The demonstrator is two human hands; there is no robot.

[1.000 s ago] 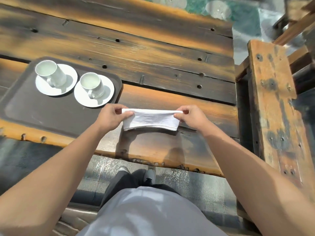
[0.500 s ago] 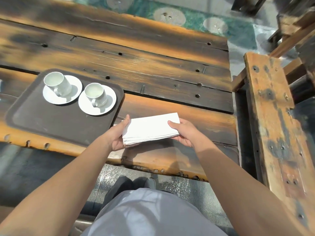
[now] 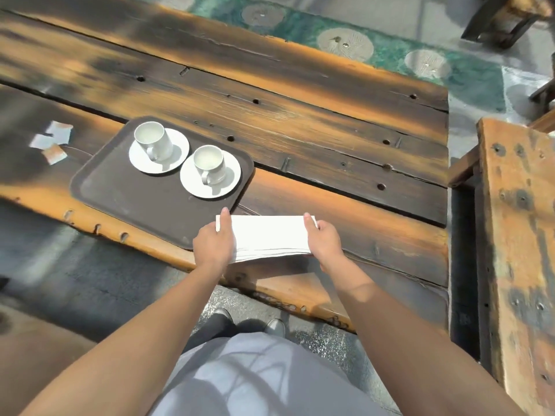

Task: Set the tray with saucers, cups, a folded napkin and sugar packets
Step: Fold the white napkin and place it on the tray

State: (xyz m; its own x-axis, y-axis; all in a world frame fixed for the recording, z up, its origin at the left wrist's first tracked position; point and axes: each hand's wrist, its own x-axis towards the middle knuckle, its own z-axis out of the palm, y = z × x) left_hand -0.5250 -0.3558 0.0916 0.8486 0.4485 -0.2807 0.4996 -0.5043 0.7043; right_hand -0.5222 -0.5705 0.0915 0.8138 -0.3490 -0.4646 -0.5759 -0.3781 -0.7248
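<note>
A folded white napkin [image 3: 268, 237] is held flat just above the wooden table, right of the tray's near right corner. My left hand [image 3: 213, 243] grips its left end and my right hand [image 3: 322, 240] grips its right end. The dark brown tray [image 3: 126, 202] lies on the table's front plank. On its far part stand two white saucers, the left saucer [image 3: 177, 154] and the right saucer [image 3: 229, 183], each bearing a white cup: one cup [image 3: 153, 139] to the left, one cup [image 3: 208, 163] to the right. Several sugar packets [image 3: 54, 141] lie on the table left of the tray.
The table [image 3: 300, 121] is made of scorched planks with bolt holes; its front edge runs close to my legs. A wooden bench [image 3: 516, 235] stands at the right, with a gap between it and the table. A green patterned floor lies beyond.
The napkin went from hanging as a narrow strip between my hands to lying flat and folded in them. My hands have shifted slightly towards the tray.
</note>
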